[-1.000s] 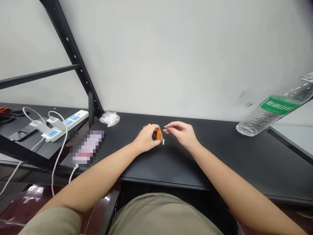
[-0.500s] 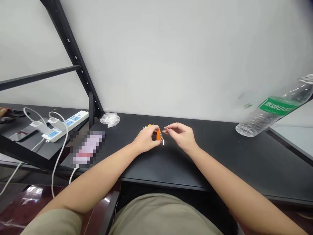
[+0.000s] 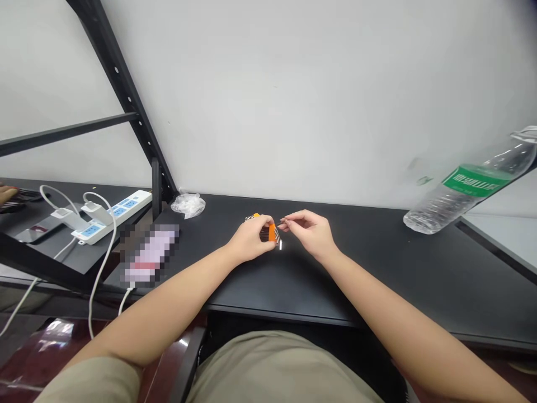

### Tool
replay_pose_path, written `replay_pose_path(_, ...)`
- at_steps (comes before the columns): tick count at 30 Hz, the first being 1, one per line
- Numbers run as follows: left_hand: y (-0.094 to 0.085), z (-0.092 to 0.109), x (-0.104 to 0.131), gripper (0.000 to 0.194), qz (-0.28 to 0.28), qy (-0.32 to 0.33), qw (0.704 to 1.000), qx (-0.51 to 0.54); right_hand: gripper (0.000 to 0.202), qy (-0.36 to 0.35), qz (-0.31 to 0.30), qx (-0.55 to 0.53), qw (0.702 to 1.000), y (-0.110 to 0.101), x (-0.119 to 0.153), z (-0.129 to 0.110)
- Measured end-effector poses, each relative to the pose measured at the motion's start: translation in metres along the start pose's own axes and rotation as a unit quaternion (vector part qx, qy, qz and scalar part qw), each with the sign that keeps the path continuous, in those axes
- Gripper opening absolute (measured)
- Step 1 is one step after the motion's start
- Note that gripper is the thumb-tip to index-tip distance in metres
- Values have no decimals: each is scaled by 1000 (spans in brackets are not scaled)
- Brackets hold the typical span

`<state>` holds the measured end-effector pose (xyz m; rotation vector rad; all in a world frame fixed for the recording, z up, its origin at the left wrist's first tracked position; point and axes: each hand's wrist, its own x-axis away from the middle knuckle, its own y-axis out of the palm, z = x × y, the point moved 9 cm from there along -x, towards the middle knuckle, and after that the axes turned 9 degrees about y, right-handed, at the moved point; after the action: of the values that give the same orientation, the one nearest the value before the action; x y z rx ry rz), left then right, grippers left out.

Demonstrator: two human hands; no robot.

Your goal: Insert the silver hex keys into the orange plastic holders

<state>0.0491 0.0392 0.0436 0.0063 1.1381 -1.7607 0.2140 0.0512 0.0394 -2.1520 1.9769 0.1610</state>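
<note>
Over the middle of the black table, my left hand (image 3: 250,239) is closed around an orange and dark object with striped edges (image 3: 272,232). Thumb and fingers grip its near and far sides, and the palm hides most of it. Just to its right, the fingertips of my right hand (image 3: 309,232) are pinched together near the striped edge. What they hold, if anything, is too small to name. A short bright white mark (image 3: 281,244) shows beside my left thumb; I cannot tell if it is a thing or a reflection.
Left of my hands lie crumpled clear plastic (image 3: 188,205) and a blurred-out phone (image 3: 151,253) on a white cable. A white power strip (image 3: 121,211) with plugs sits beyond the black rack post (image 3: 157,187). A clear bottle (image 3: 436,212) leans at right. Another person's hand (image 3: 5,194) shows far left.
My hands keep almost the same pose, with the striped object still in my left hand. The other person's hand at far left has shifted slightly.
</note>
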Motion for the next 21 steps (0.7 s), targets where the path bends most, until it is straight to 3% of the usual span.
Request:
replay_pose_path(13, -2, 6, -2, 33, 6, 34, 997, -71, 15, -90, 9, 129, 988, 8, 6, -12)
replay_pose_path(21, -2, 1, -1, 35, 22, 43, 995, -92, 35, -162, -28, 319, 934, 37, 22, -18)
